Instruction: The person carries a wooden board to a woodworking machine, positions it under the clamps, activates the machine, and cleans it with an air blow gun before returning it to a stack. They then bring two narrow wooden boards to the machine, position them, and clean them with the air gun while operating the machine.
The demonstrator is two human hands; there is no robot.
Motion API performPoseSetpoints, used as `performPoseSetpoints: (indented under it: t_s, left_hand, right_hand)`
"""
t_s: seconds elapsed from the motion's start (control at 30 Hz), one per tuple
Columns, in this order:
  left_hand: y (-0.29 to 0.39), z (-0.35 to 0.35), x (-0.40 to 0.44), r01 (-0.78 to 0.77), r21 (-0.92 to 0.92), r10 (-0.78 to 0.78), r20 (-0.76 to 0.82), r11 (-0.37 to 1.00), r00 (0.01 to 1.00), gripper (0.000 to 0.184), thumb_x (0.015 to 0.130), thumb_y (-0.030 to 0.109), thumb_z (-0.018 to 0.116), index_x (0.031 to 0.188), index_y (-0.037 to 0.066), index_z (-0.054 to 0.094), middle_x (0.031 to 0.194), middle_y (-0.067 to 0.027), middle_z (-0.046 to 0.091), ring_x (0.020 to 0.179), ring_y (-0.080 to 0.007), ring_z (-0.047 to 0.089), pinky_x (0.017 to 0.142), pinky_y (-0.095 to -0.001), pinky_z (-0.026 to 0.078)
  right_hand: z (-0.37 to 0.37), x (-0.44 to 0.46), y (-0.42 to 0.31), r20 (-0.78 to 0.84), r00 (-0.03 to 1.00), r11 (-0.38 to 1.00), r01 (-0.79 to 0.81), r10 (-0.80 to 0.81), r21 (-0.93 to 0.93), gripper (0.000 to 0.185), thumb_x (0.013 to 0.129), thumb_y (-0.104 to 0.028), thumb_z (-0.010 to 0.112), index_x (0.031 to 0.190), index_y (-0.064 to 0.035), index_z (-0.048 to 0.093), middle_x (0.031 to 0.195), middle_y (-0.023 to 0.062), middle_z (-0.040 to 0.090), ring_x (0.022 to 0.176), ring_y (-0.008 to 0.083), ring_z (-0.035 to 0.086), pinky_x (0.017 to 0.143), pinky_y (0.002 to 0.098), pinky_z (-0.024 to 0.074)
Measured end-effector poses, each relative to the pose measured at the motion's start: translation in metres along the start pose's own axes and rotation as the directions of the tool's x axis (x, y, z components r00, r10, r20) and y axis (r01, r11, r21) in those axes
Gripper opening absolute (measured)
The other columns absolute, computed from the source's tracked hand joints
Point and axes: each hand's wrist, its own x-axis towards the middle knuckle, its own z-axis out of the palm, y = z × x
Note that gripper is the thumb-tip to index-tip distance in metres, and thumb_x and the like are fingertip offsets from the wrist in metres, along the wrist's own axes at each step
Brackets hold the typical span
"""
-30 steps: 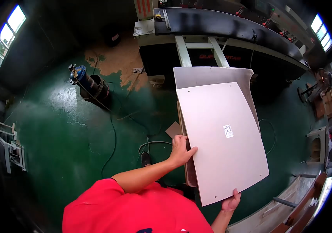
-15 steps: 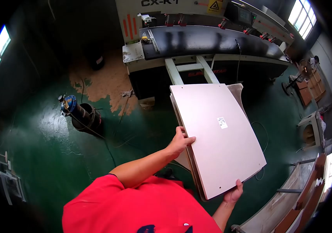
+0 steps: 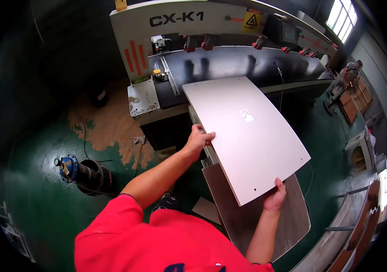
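Note:
A pale flat panel [image 3: 252, 140] with a small white label and a few holes near its corners is held up in front of me. My left hand [image 3: 199, 139] grips its left long edge, thumb on top and fingers curled underneath. At the near edge, my right hand [image 3: 275, 195] clasps the panel with the thumb on top; its other fingers are mostly hidden below. Beneath the panel lies a larger brownish board [image 3: 288, 217] with rounded corners. The panel's far end overlaps the front of the machine's dark bed [image 3: 220, 63].
The machine marked CX-K1 [image 3: 177, 19] stands ahead, with red clamps over its bed. A blue-topped cylinder in a dark bucket [image 3: 94, 179] stands on the green floor at left. Brown boards [image 3: 361, 231] lean at the right. Another person [image 3: 345, 79] is at far right.
The panel has lifted off the board beneath and moved forward toward the machine, both hands still gripping it. The machine now appears closer, and more of the brownish board shows.

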Motion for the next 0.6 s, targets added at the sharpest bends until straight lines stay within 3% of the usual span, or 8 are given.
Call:
performPoseSetpoints:
  t_s: [0.3, 0.6]
  left_hand:
    - [0.057, -0.079, 0.260, 0.145, 0.012, -0.144, -0.055, 0.989, 0.988, 0.056, 0.088, 0.010, 0.068, 0.130, -0.001, 0.031, 0.116, -0.0153, 0.056, 0.103, -0.0233, 0.061, 0.087, -0.0382, 0.052]
    - [0.066, -0.111, 0.378, 0.165, 0.108, -0.158, -0.071, 0.980, 0.985, 0.054, 0.090, 0.015, 0.067, 0.129, -0.001, 0.034, 0.093, -0.0071, 0.058, 0.083, -0.0175, 0.060, 0.077, -0.0353, 0.052]
  right_hand:
    - [0.118, 0.236, 0.117, -0.001, 0.999, 0.997, -0.044, 0.044, -0.069, 0.066, 0.081, -0.002, 0.059, 0.144, -0.0041, 0.039, 0.142, 0.0119, 0.048, 0.131, 0.0318, 0.045, 0.114, 0.0447, 0.0355]
    - [0.149, 0.337, 0.175, -0.028, 0.993, 0.992, -0.113, 0.111, -0.056, 0.067, 0.081, 0.001, 0.059, 0.145, -0.0038, 0.038, 0.140, 0.0119, 0.049, 0.131, 0.0319, 0.045, 0.113, 0.0451, 0.0353]
